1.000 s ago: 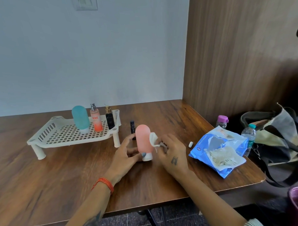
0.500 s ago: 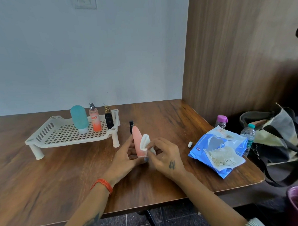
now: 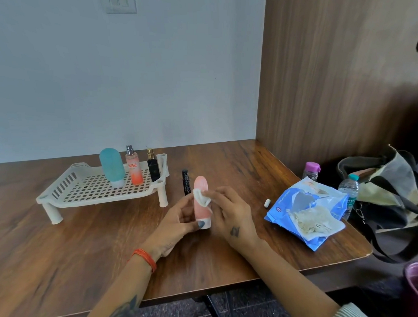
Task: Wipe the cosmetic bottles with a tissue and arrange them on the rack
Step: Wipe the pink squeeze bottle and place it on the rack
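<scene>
Gripping pink bottle [image 3: 201, 201] upright – left hand [image 3: 179, 221] curled round it; right hand [image 3: 231, 217] pinches tissue [image 3: 201, 197] against it.

Upright pink bottle [image 3: 201, 206], tissue [image 3: 200, 196] against it

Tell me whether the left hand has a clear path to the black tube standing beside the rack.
Probably yes: the black tube stands free just behind the left hand, though that hand holds the pink bottle.

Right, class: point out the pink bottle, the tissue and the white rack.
pink bottle [image 3: 202, 214], head view, on its lower body.
tissue [image 3: 200, 197], head view, on the folded wad.
white rack [image 3: 86, 199], head view, on its front rim.
</scene>
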Tool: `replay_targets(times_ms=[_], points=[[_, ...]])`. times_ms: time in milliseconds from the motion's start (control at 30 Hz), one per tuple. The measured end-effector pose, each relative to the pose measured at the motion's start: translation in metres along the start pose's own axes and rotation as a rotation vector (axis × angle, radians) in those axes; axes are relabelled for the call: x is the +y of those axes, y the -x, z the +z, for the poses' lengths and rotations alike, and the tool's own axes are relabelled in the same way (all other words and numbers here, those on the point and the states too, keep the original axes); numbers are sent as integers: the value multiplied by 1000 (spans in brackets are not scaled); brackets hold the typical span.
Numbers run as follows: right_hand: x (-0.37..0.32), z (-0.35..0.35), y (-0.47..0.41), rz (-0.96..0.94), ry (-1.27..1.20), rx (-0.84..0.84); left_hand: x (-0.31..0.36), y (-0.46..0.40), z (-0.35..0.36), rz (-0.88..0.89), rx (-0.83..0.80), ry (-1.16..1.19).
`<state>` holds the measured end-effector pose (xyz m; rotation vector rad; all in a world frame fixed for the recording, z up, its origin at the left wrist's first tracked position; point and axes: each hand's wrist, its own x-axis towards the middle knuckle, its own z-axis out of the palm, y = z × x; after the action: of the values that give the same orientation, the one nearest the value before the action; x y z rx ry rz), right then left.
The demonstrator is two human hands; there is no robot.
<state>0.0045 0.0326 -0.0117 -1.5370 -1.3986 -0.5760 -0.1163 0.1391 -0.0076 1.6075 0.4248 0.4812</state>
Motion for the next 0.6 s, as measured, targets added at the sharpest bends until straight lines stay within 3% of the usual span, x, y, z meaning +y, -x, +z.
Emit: replay_targets(times_ms=[67,267,467,600], points=[[4,-2,-1,51,3,33,0,0,-1,0,-29,-30],[0,-3,7,-202,110,-134,0,2,2,17,2,-32],[6,0,-5,50,-5,110,0,1,2,30,-5,-77],[1,-2,5,-178,59,-69,-1,0,2,41,14,-5]])
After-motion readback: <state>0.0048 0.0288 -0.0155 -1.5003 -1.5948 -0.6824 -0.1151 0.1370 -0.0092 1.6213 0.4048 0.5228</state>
